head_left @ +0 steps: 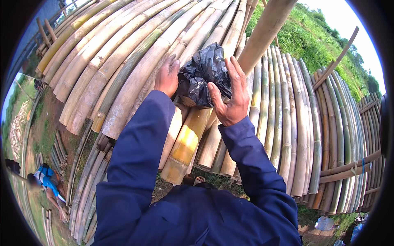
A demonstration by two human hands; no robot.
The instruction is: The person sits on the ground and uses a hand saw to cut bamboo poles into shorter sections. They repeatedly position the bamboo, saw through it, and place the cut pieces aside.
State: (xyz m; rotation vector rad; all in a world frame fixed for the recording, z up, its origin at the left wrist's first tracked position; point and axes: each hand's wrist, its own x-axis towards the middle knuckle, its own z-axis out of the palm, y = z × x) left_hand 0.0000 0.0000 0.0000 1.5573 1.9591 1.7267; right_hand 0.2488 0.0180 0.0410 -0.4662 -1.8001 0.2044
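Note:
A crumpled black plastic bag (205, 74) sits on the bamboo poles (139, 78) in front of me, its top gathered into folds. My left hand (167, 76) is at the bag's left side, back of the hand toward me, fingers pointing away and partly hidden. Along the right side is my right hand (232, 95), open, with thumb and fingers spread and the thumb over the bag's front. Neither hand's fingers wrap round it. Below the bag, a yellowish bamboo pole (186, 143) points toward my body.
A thick bamboo post (266, 35) slants up just beyond my right hand. More bamboo (299, 123) is stacked to the right, with crosspieces (349, 170) over it. At the lower left, a person in blue and white (48, 180) is near the ground beside more poles.

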